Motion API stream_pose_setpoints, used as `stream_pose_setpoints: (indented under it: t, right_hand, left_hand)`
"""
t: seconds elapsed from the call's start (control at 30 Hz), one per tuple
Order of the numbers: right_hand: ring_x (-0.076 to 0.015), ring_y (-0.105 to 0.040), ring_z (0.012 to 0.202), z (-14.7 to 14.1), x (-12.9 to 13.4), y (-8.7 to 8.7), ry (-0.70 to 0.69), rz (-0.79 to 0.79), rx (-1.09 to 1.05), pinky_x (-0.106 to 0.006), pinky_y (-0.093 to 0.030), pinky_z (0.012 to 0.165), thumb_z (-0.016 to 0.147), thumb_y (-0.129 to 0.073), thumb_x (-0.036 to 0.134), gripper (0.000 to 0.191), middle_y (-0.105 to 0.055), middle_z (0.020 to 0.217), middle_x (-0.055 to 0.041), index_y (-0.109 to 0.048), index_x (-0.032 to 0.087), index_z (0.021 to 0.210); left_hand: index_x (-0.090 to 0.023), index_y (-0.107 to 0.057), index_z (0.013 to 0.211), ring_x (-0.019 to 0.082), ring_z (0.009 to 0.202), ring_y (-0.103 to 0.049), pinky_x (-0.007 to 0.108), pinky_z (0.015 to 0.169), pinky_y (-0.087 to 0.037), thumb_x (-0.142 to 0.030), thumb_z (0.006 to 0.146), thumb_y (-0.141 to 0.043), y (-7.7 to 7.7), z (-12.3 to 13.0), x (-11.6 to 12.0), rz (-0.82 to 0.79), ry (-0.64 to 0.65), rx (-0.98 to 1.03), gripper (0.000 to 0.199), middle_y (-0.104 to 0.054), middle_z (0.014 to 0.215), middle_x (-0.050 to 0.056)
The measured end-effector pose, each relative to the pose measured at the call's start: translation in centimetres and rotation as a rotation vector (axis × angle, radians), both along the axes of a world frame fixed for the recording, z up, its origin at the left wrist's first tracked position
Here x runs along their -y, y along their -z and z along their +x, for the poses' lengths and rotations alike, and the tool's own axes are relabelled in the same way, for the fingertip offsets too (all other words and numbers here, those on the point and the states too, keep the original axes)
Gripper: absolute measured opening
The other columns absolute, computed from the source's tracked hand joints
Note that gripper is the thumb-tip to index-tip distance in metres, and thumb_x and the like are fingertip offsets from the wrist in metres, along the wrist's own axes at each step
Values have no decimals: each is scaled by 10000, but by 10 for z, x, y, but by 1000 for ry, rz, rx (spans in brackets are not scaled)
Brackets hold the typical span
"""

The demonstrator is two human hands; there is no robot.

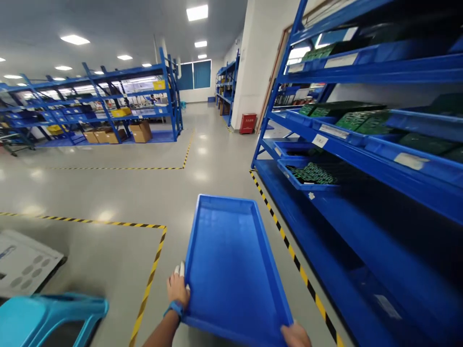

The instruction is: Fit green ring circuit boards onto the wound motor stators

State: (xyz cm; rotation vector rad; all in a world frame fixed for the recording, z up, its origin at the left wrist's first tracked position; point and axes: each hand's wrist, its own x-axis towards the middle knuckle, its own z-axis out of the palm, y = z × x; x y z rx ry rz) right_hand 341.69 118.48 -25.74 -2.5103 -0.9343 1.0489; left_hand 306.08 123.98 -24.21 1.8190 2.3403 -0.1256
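Note:
A long, shallow blue plastic tray point(227, 255) stretches out in front of me above the floor, with nothing lying in it. My left hand point(178, 288) grips its left side near the close end; white coverings show on some fingertips and a blue band circles the wrist. At the tray's near right corner, my right hand point(295, 334) is closed on the rim, partly cut off by the bottom of the picture. The undersides of both grips are hidden.
On the right stands a blue shelf rack point(289, 77) with trays of green circuit boards point(314, 172). Yellow-black tape point(285, 236) marks the floor. A turquoise stool point(54, 313) and a flat white board point(27, 265) are at left. A red box point(248, 123) stands by the pillar.

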Motion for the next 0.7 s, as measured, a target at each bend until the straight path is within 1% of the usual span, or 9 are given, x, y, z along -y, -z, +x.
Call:
stream_pose_setpoints:
  t: [0.07, 0.1, 0.2, 0.27, 0.33, 0.5, 0.6, 0.7]
  right_hand:
    - [-173, -615, 845, 24, -83, 5, -14, -76, -39, -305, -515, 691, 851, -579, 296, 144, -622, 916, -33, -602, 190, 946]
    - [-165, -614, 833, 35, -125, 6, -18, -102, -48, -310, -513, 705, 861, -566, 294, 148, -623, 915, -33, -601, 175, 943]
    - [-166, -602, 869, 65, -252, 7, -18, -147, -48, -328, -511, 738, 875, -545, 304, 187, -611, 995, -46, -586, 177, 1006]
    - [-176, -594, 900, 84, -335, 5, -20, -166, -37, -345, -508, 758, 877, -541, 308, 225, -595, 1046, -55, -568, 178, 1059]
    - [-183, -587, 924, 104, -414, 3, -26, -184, -20, -356, -505, 774, 879, -538, 311, 249, -584, 1079, -62, -556, 181, 1091]
    - [-197, -577, 955, 159, -607, 2, -57, -221, 40, -378, -499, 798, 877, -541, 313, 281, -567, 1116, -78, -544, 163, 1114]
    - [-200, -578, 953, 199, -718, -1, -69, -231, 69, -381, -501, 796, 875, -544, 314, 295, -567, 1116, -83, -540, 149, 1121]
    - [-197, -583, 941, 241, -823, -6, -61, -240, 84, -374, -504, 786, 872, -549, 310, 287, -574, 1099, -80, -546, 145, 1108]
  left_hand:
    - [-186, -398, 1344, 268, 1262, -345, 408, 1061, -216, -142, 700, -519, -3, 22, -80, 7, 8, -13, 657, -408, 1380, 101]
    - [-186, -435, 1317, 269, 1257, -347, 410, 1057, -217, -152, 706, -527, -4, 32, -120, 13, 7, -19, 619, -418, 1372, 102]
    - [-190, -494, 1261, 274, 1239, -362, 420, 1037, -239, -172, 724, -536, -9, 64, -239, 35, -3, -25, 539, -439, 1353, 105]
    - [-198, -451, 1297, 271, 1230, -370, 425, 1028, -250, -179, 741, -526, -13, 85, -317, 55, -5, -21, 562, -428, 1361, 105]
    - [-205, -370, 1353, 265, 1228, -369, 430, 1031, -244, -186, 762, -504, -16, 106, -394, 77, -1, -14, 607, -408, 1375, 104]
    - [-177, -239, 1412, 264, 1240, -338, 413, 1047, -213, -211, 774, -489, -20, 163, -590, 108, 35, 20, 685, -390, 1378, 114]
    - [-160, -257, 1404, 266, 1228, -350, 403, 1046, -211, -207, 772, -492, -21, 204, -709, 114, 53, 52, 676, -399, 1365, 122]
    - [-156, -344, 1362, 268, 1216, -363, 399, 1040, -215, -194, 763, -505, -23, 249, -826, 113, 78, 91, 621, -444, 1322, 126]
